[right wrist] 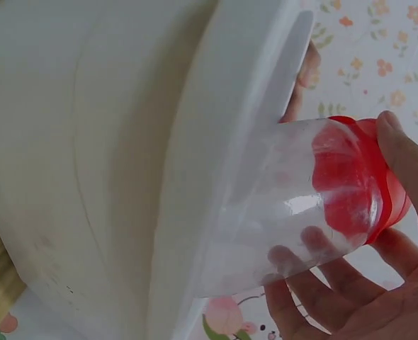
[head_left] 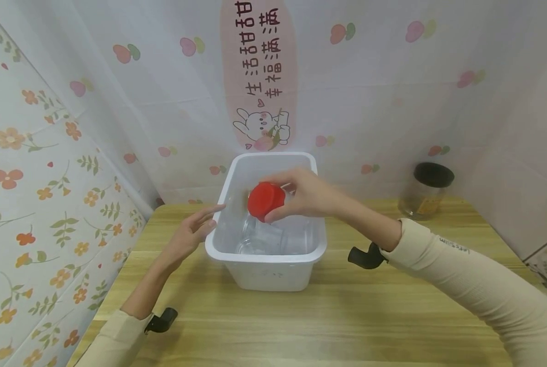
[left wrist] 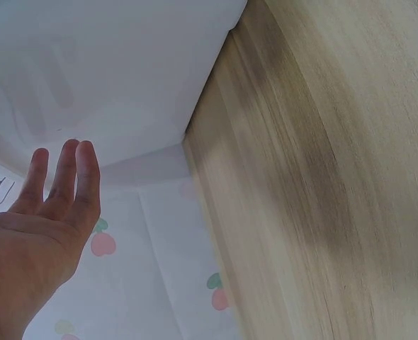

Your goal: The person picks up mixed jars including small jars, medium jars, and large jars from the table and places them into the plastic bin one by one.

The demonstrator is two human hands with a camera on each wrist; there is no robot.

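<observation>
My right hand (head_left: 303, 191) grips a clear jar with a red lid (head_left: 265, 200) over the white plastic bin (head_left: 268, 270). In the right wrist view the fingers and thumb curl round the clear jar (right wrist: 280, 191) near its red lid; its lower part is behind the bin's rim (right wrist: 248, 106). Fingers spread and fairly straight, my left hand (head_left: 191, 237) rests against the bin's left rim. The left wrist view has that left hand (left wrist: 49, 227) beside the bin's outer wall, holding nothing. Clear containers (head_left: 261, 239) lie inside the bin, partly hidden by the right hand.
A clear jar with a black lid (head_left: 426, 191) stands at the back right of the wooden table (head_left: 273, 326). Printed curtains (head_left: 172, 117) hang close behind the table and along its left side.
</observation>
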